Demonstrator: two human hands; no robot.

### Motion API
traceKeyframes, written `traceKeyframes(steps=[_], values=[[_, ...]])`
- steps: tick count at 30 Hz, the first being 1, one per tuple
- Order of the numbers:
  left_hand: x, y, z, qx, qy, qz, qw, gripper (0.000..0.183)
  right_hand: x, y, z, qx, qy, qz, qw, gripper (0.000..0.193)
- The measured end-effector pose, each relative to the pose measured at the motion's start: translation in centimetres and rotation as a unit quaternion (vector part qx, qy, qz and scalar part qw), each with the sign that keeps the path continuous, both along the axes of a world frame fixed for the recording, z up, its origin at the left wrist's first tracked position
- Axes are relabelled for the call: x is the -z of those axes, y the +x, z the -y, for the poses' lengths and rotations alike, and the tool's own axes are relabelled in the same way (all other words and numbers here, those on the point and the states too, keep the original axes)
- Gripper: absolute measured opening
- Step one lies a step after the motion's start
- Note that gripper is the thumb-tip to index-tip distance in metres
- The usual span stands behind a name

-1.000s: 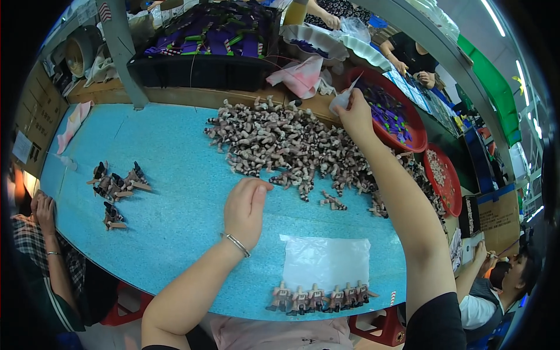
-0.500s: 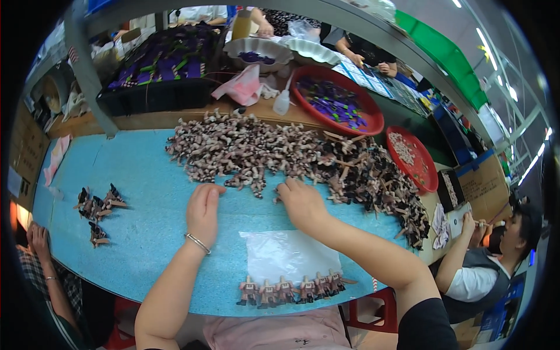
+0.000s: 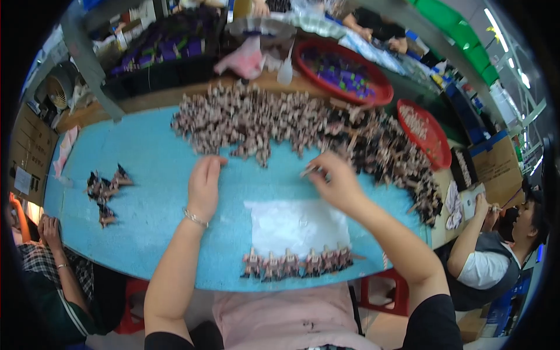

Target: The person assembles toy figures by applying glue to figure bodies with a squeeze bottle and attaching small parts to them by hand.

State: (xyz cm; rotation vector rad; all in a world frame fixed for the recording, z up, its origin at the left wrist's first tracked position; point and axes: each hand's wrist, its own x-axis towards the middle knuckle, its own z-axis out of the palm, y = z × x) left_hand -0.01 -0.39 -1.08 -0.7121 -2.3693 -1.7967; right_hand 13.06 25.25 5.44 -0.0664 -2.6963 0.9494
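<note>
A large heap of small toy figures [image 3: 251, 119], pale and brown on the left and darker on the right, spreads across the far part of the blue table. My right hand [image 3: 335, 182] is closed, pinching a small toy figure [image 3: 315, 170] just in front of the heap; its far side is hidden by the fingers. Beside the heap's near left edge, my left hand [image 3: 205, 184] rests with fingers stretched out and nothing visible in it. Between my forearms lies a clear plastic sheet [image 3: 297, 224], with several figures [image 3: 291, 262] lined up along its near edge.
A few dark figures [image 3: 105, 189] lie apart on the left of the blue table [image 3: 151, 227]. Beyond the heap stand a red basin [image 3: 382, 96] of purple parts, a smaller red tray [image 3: 434, 153], and a squeeze bottle [image 3: 285, 71]. Co-workers sit on both sides.
My right hand has drawn back from the heap toward the right, now with a small toy figure in its fingers. The left hand stays about where it was; the whole view has tilted.
</note>
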Motion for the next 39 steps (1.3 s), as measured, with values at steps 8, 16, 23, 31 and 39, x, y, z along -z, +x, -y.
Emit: traceKeyframes(steps=[8,16,23,31,39], values=[[-0.9,-0.9,-0.2,0.019,-0.013,0.009,1.0,0.032,-1.1,7.5,-1.0,0.056,-0.075,0.103,0.99,0.016],[-0.9,-0.2,0.3,0.006,-0.032,0.022,0.999,0.032,0.2,7.4,1.9,-0.043,-0.029,0.052,0.997,0.014],[-1.0,-0.1,0.2,0.005,-0.022,0.018,1.0,0.032,0.7,6.7,3.1,-0.081,0.067,0.012,0.994,0.015],[-4.0,4.5,0.5,0.054,-0.046,0.072,0.995,0.026,-0.1,7.1,1.7,0.008,-0.053,0.012,0.998,0.009],[-6.1,14.4,5.7,0.252,-0.19,-0.048,0.948,0.046,-1.5,11.5,1.7,0.09,-0.403,0.081,0.907,0.019]])
